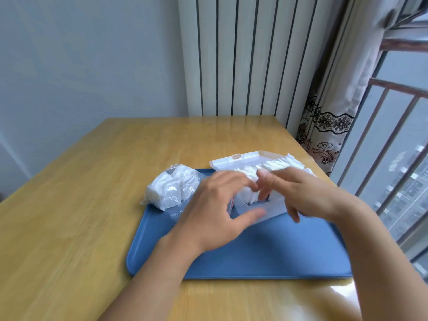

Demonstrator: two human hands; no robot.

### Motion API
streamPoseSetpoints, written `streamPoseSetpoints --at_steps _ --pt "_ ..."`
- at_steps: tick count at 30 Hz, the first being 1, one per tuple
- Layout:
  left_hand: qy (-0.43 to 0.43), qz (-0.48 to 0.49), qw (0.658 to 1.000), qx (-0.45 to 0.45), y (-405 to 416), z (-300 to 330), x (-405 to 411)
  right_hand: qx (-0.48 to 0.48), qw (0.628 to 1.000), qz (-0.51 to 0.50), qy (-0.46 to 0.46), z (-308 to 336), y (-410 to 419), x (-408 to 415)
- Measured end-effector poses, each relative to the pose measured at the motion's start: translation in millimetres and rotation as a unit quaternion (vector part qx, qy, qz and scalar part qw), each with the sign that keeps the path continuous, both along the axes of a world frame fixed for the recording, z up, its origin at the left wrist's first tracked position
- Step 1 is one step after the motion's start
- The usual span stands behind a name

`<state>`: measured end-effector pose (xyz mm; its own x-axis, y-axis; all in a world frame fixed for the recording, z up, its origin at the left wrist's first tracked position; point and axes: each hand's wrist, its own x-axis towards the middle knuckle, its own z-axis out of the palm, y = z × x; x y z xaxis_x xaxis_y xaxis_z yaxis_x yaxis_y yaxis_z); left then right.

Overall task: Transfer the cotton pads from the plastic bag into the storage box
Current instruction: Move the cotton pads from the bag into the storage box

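A clear plastic bag (pixel 172 189) with several white cotton pads lies on the left part of a blue tray (pixel 266 251). To its right stands the white storage box (pixel 268 210), its lid (pixel 236 161) open toward the back, with a row of cotton pads (pixel 280 167) inside. My left hand (pixel 215 205) reaches over the box's near left end, thumb along the front wall and fingers stretched over the pads. My right hand (pixel 308 195) hovers over the box's middle with loosely bent fingers touching the pads. The hands hide much of the box's inside.
The tray sits on a wooden table (pixel 81 205) near its right edge. Behind the table are a white radiator (pixel 243 56) and a wall. A patterned curtain (pixel 328 126) and a railed window (pixel 398 147) are on the right.
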<state>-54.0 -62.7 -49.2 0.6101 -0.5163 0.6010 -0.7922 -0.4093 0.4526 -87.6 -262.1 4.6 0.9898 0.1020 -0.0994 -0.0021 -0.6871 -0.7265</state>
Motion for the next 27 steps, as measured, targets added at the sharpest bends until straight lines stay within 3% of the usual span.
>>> streamPoseSetpoints --at_steps 2,4,7,10,20,27 --pt "-0.037 0.082 0.99 -0.112 11 13 4 0.08 0.993 0.025 -0.082 7 1 -2" --pt "-0.037 0.205 0.963 -0.173 36 18 21 0.072 0.99 0.088 -0.085 7 14 -5" --pt "0.151 0.298 0.935 -0.117 75 13 46 -0.091 0.979 0.143 -0.112 -17 43 -4" --pt "0.28 0.24 0.928 -0.054 85 1 52 -0.176 0.957 0.159 -0.17 -43 70 5" --pt "0.333 0.16 0.929 -0.038 83 -6 52 -0.321 0.924 0.168 -0.119 -56 90 5" --pt "0.401 0.099 0.906 -0.095 77 0 48 -0.276 0.947 0.095 -0.136 -54 91 2"
